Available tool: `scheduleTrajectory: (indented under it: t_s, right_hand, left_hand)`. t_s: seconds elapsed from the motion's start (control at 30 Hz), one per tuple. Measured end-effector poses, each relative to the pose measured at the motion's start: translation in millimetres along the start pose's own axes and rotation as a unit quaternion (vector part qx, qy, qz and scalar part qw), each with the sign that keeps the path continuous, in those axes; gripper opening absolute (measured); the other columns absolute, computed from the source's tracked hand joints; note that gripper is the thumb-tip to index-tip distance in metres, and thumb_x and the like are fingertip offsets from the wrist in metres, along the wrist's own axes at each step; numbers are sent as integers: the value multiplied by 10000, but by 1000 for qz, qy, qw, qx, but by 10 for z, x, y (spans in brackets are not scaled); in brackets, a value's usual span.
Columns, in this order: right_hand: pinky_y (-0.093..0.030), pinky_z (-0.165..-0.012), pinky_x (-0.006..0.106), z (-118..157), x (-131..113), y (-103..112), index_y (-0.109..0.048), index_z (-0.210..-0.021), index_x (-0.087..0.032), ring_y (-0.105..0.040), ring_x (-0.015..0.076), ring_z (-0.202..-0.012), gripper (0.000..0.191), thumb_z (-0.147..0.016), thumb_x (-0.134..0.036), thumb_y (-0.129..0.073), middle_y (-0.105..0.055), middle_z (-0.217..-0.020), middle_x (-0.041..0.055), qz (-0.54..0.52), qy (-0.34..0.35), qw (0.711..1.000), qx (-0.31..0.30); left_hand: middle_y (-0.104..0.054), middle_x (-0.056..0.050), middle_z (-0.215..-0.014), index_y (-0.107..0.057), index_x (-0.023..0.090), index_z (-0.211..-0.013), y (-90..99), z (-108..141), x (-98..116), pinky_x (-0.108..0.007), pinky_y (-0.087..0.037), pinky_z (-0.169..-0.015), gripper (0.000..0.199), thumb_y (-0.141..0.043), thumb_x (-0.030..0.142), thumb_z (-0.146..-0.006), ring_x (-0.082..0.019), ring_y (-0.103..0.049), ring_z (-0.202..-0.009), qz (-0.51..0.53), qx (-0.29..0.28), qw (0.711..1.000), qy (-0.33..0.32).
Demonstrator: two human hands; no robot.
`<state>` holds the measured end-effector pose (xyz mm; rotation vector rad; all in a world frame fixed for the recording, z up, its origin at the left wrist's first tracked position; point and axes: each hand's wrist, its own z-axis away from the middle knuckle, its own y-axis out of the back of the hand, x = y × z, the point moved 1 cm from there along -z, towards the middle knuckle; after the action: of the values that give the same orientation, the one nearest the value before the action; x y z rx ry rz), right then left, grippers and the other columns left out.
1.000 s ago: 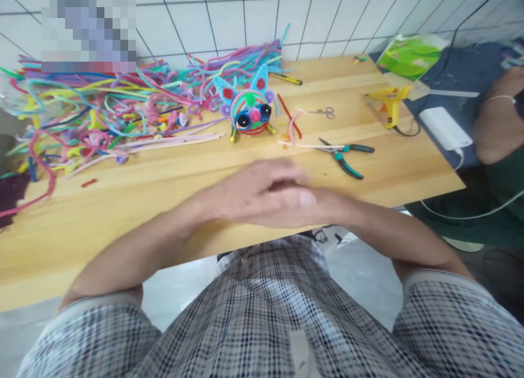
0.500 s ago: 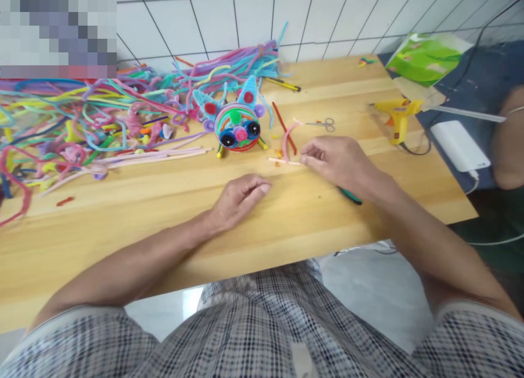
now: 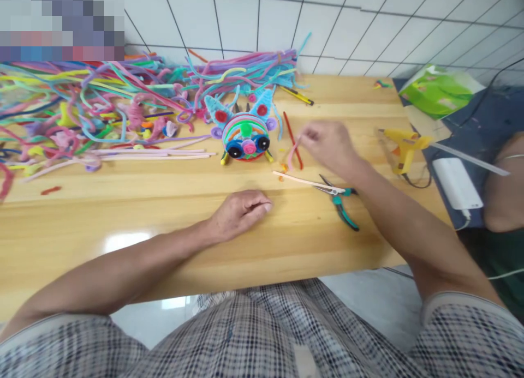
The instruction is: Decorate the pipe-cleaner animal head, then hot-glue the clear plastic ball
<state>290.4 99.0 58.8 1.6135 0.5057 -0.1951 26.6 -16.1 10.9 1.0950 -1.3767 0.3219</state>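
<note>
My right hand [image 3: 329,148] pinches the upper end of a short, curved pink pipe cleaner [image 3: 291,157]. A straight red pipe cleaner [image 3: 291,135] lies just behind it. My left hand [image 3: 242,214] rests on the table with thumb and fingers pressed together; whatever they hold, if anything, is hidden. Between and in front of the hands, a pale peach pipe cleaner [image 3: 297,179] lies across the jaws of green-handled pliers [image 3: 339,199]. Beyond my left hand stands a colourful pipe-cleaner animal head [image 3: 246,131] with blue ears, black eyes and a pink nose.
A large heap of pipe cleaners [image 3: 135,108] covers the table's back left. A yellow utility knife [image 3: 297,95] lies near the wall. To the right are a yellow glue gun [image 3: 405,146], a white power bank [image 3: 457,183], a green packet [image 3: 442,91] and another person's limb [image 3: 505,187].
My right hand has left the peach pipe cleaner and taken the pink one by its end. The pliers have come into fuller view; the scissors are now hidden. My left hand stays put.
</note>
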Motion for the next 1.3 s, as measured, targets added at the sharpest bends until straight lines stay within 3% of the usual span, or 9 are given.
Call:
scheduleTrajectory:
  t_s: [0.07,0.17,0.23,0.37,0.57,0.87,1.0,1.13,1.3]
  right_hand:
    - [-564,-835,378,-137,291,330,-780,-856,-190,-729,222,-846,113,-918,-269,-727,-831,-924,112,-108,-50,985,128]
    - [-550,-708,372,-154,724,821,-758,-1052,-192,-736,206,-813,233,-997,-334,-582,-825,-1129,183,-169,-97,950,242]
    - [-549,-699,385,-16,907,1023,-757,-1029,-218,-773,236,-841,205,-969,-345,-607,-827,-1078,169,-193,-120,923,311]
    - [-593,-829,460,419,866,970,-783,-1000,-286,-776,299,-951,117,-908,-348,-748,-842,-1086,106,-149,-113,960,207]
    - [-609,-922,441,852,333,526,-801,-1036,-199,-771,269,-980,222,-845,-313,-794,-850,-1158,135,-76,-85,987,112]
    - [-542,-901,333,510,-422,-253,-819,-1106,-197,-772,247,-1026,252,-965,-366,-696,-862,-1117,104,105,-85,989,-59]
    - [-513,-864,347,172,-372,-336,-815,-1045,-187,-764,286,-1011,221,-991,-332,-657,-855,-1089,149,135,-104,983,-64]
    - [-521,-965,401,-185,-88,-62,-763,-1266,-150,-720,325,-1171,349,-1019,-262,-544,-797,-1295,202,147,-120,982,11]
    - [-533,-1057,406,-167,205,-4,-727,-1360,-131,-699,300,-1200,441,-970,-323,-657,-748,-1359,190,113,-45,993,2]
  left_hand:
    - [-728,-26,-847,-702,172,-935,-1,-4,-13,-249,-534,-751,242,-565,293,-1093,-132,-670,-766,-7,-4,1000,-5]
    - [-751,-36,-886,-705,171,-950,-7,-11,-45,-251,-534,-765,234,-556,284,-1090,-137,-687,-795,-29,-17,999,-4]
    - [-760,-37,-889,-710,171,-948,-16,-20,-71,-257,-529,-761,235,-552,279,-1086,-142,-688,-795,-46,-21,999,-13]
    - [-781,-45,-911,-729,175,-950,-47,-42,-120,-284,-533,-791,236,-554,268,-1078,-165,-708,-823,-90,-30,994,-47]
    - [-800,-59,-936,-760,185,-974,-92,-41,-134,-302,-544,-814,192,-593,229,-1058,-193,-734,-865,-169,-36,982,-73]
    - [-806,-84,-970,-781,187,-1002,-147,-43,-186,-330,-554,-868,190,-605,235,-1052,-220,-744,-911,-189,-33,975,-109]
    - [-801,-91,-937,-777,184,-973,-156,-42,-174,-336,-553,-849,201,-602,235,-1057,-233,-747,-890,-193,-36,974,-111]
    - [-801,-90,-928,-769,185,-977,-158,-44,-160,-336,-542,-821,231,-568,241,-1077,-234,-747,-880,-203,-51,971,-113]
    - [-787,-73,-895,-753,198,-963,-147,-35,-152,-334,-535,-794,215,-572,239,-1071,-223,-732,-840,-192,-46,974,-110]
